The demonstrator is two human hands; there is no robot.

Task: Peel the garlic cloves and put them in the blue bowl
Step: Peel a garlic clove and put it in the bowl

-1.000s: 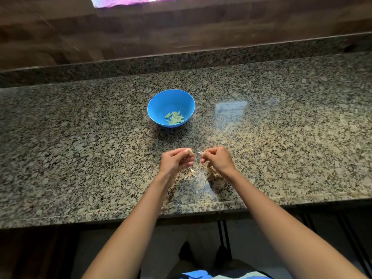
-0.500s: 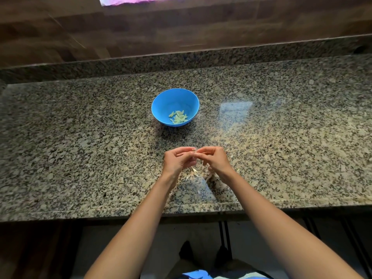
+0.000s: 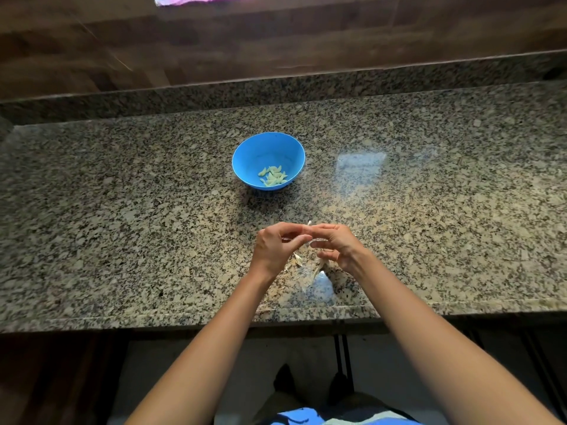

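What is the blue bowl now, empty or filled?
Partly filled: the blue bowl holds a small heap of pale peeled garlic cloves at its bottom, well below the rim.

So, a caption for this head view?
Left hand and right hand peel a garlic clove; peeled cloves lie in the blue bowl.

Polished speckled granite bench (image 3: 122, 225) catching glare, smooth blue plastic-looking bowl (image 3: 245, 157), wood-grain wall (image 3: 276, 41) behind, dry papery skins (image 3: 297, 259) by the hands
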